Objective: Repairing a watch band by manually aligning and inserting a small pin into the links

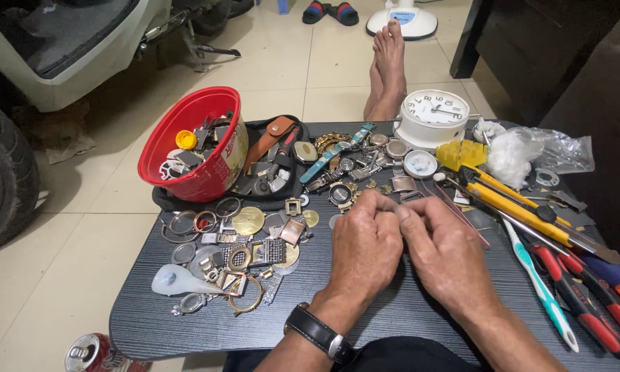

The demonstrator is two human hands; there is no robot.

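My left hand (365, 244) and my right hand (444, 251) meet over the middle of a small dark table (151, 331), fingers curled together, knuckles up. Whatever small thing lies between the fingertips is hidden. A black wristwatch (320, 334) sits on my left wrist. Just beyond the fingers lie several watches and watch cases (351, 172). Left of my hands is a heap of watch backs, rings and bezels (234, 248).
A tipped red bucket (192, 141) of parts rests on a black pouch at the back left. A white alarm clock (434, 114) stands at the back. Yellow cutters, red-handled pliers (585, 303) and a toothbrush (541, 286) lie right. Bare feet (389, 65) rest on the tiled floor; a can (89, 353) lies below.
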